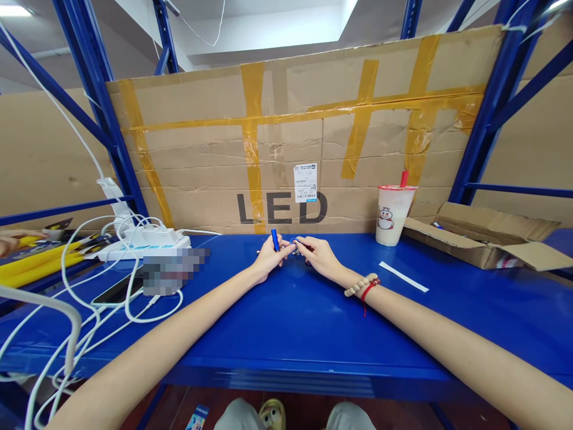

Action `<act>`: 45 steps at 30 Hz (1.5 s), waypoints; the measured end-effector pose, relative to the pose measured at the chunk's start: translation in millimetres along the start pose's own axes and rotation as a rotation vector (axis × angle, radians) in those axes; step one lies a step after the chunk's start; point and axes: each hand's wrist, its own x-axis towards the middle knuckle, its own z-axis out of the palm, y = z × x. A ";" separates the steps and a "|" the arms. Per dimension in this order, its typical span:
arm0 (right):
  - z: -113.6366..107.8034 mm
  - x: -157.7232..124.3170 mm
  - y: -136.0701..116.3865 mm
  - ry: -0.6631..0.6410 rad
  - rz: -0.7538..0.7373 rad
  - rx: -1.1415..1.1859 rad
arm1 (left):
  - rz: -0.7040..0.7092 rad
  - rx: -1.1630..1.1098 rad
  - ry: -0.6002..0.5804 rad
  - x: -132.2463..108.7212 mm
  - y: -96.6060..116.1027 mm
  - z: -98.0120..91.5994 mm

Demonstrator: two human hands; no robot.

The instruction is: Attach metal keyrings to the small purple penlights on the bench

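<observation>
Over the middle of the blue shelf top (286,316), both hands are close together. My left hand (267,261) is closed around a blue pen-like stick (274,240), whose end points up past the thumb. My right hand (320,255) is just right of it, thumb and finger pinched on a small blue loop-like piece (293,240). Tiny shiny bits show below that piece, too small to name. The left fingertips reach toward the same piece; whether they touch it I cannot tell.
A drink cup (394,218) with a red straw stands back right, beside an open cardboard box (483,239) and a white strip (403,276). At left are a power strip (165,245), tangled white cables (134,316) and a phone (119,289). Large cardboard (201,161) forms the back.
</observation>
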 end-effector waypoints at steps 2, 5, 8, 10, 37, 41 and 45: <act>0.5 -0.1 0.0 0.005 0.021 0.034 | -0.008 -0.009 -0.001 0.2 0.5 0.0; 1.0 0.0 -0.3 0.015 0.055 0.086 | -0.017 -0.010 0.026 0.3 1.1 -0.3; 1.1 0.2 -0.3 0.021 0.069 0.112 | -0.010 0.005 0.042 0.3 0.5 -0.7; 1.1 0.2 -0.1 0.018 0.066 0.112 | 0.000 0.011 0.039 0.5 -0.5 -0.9; 1.5 0.9 2.6 -0.016 0.009 0.004 | 0.071 0.161 0.064 -1.6 -1.7 2.6; 0.1 -0.1 3.9 -0.060 -0.035 -0.136 | 0.020 0.111 0.203 0.9 0.5 -0.7; -2.5 -2.9 -0.8 -0.186 0.028 -0.293 | 0.023 0.172 0.297 3.9 -1.0 -5.1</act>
